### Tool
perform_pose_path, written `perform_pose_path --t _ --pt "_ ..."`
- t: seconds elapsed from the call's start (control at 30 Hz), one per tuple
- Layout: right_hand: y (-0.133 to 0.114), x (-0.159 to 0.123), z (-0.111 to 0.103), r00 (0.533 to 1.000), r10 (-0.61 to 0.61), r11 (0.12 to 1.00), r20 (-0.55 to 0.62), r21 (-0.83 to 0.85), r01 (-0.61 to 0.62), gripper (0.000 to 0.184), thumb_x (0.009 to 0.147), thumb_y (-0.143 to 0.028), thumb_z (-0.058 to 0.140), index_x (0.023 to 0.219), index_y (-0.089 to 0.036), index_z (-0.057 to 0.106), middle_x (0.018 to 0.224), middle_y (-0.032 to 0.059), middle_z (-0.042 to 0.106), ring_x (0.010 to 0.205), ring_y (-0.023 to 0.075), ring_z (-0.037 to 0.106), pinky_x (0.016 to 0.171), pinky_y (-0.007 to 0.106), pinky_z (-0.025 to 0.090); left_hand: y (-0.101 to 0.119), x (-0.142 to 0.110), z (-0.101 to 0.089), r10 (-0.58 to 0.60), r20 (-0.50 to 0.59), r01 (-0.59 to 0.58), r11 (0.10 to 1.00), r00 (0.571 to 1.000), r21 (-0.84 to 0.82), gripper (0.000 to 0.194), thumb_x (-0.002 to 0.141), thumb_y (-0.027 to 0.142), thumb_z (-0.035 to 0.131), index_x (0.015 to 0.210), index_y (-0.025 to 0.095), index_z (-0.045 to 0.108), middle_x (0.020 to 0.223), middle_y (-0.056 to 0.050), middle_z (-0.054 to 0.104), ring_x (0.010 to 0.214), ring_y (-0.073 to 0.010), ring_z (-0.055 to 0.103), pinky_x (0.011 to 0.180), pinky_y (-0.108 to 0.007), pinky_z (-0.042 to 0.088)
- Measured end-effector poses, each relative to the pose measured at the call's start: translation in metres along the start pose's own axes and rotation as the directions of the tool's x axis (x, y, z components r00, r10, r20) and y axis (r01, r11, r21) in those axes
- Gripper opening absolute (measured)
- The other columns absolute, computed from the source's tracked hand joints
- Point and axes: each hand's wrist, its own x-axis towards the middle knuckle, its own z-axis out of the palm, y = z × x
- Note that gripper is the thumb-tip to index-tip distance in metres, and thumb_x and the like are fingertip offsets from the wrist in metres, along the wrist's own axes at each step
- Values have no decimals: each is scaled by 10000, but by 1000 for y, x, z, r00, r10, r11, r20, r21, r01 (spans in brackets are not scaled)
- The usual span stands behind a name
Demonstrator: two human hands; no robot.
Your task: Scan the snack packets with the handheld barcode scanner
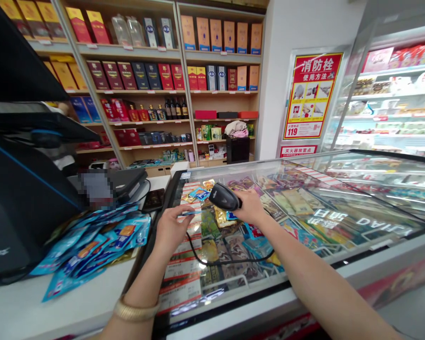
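In my right hand [250, 206] is a black barcode scanner [224, 196], its head pointing left above the glass-topped freezer. My left hand [172, 227] is closed in a pinch on a thin blue packet [191, 212], seen nearly edge-on just left of the scanner. A few small blue and gold snack packets [200, 193] lie on the glass behind the scanner. More gold and blue packets [224, 218] are partly hidden beneath it. The scanner's black cable [212, 263] loops over the glass.
A heap of blue snack packets [102, 245] covers part of the white counter [56, 314] at left. Behind it stand a dark monitor [24, 198] and a phone [153, 199]. The freezer [326, 264] stretches right. Shelves [138, 89] with boxed bottles line the back wall.
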Motion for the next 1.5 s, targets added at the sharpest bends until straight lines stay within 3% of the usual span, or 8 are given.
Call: perform_pose_path --t 0.1,0.23,0.4,0.57,0.73,1.2,1.37,1.5 --pt "0 0 0 1000 -4 1000 -10 -1 4 232 732 -307 634 942 -223 686 900 46 738 874 230 645 777 314 313 -3 2 -5 73 -158 -81 996 985 -42 117 728 274 629 785 242 727 1148 -49 688 1108 -231 614 1048 -406 445" --pt "-2 0 -2 999 -40 999 1 17 40 252 726 -323 645 953 -218 676 894 44 739 868 225 643 789 319 308 -4 0 -4 15 -201 -41 992 979 -123 167 708 206 582 761 238 738 1345 -51 555 1138 -231 606 936 -357 542" --pt "-6 0 -3 994 -94 995 51 23 93 165 714 -295 641 854 -208 656 806 31 725 805 208 634 772 313 296 -6 -2 -2 81 -228 -108 988 970 -107 231 665 110 527 690 221 727 1317 -46 583 1125 -227 617 858 -311 566" --pt "-7 -1 -3 984 -163 986 77 52 159 172 698 -264 652 865 -225 657 799 8 723 785 195 630 775 301 293 -8 -1 -3 227 -221 -243 969 949 -48 249 655 65 504 654 217 701 1349 -21 602 1170 -219 608 934 -308 531" --pt "-7 -1 -4 981 -162 986 105 50 157 186 712 -270 653 893 -231 660 824 9 730 808 198 640 774 293 297 -8 -2 -3 288 -177 -299 953 941 -41 286 641 32 456 654 220 671 1391 -8 581 1230 -201 584 1026 -312 475" --pt "-9 0 -5 983 -137 990 119 40 133 147 716 -277 635 851 -221 649 794 13 724 791 197 648 754 278 316 -6 -2 -2 277 -184 -296 952 943 -83 274 642 50 453 648 216 670 1396 -24 576 1229 -217 580 1012 -334 480" --pt "-7 0 -3 988 -122 993 92 12 121 135 719 -286 634 832 -215 654 767 23 722 785 206 650 747 286 316 -9 -2 1 215 -203 -239 966 955 -101 276 652 74 494 726 214 720 1319 -66 595 1080 -216 639 828 -315 563" --pt "-3 -1 0 991 -124 992 57 43 121 142 723 -298 633 836 -219 665 796 28 733 804 211 651 746 295 315 -9 -1 -5 236 -256 -254 966 937 -38 216 723 148 548 750 228 747 1175 -74 601 955 -190 641 837 -341 558"
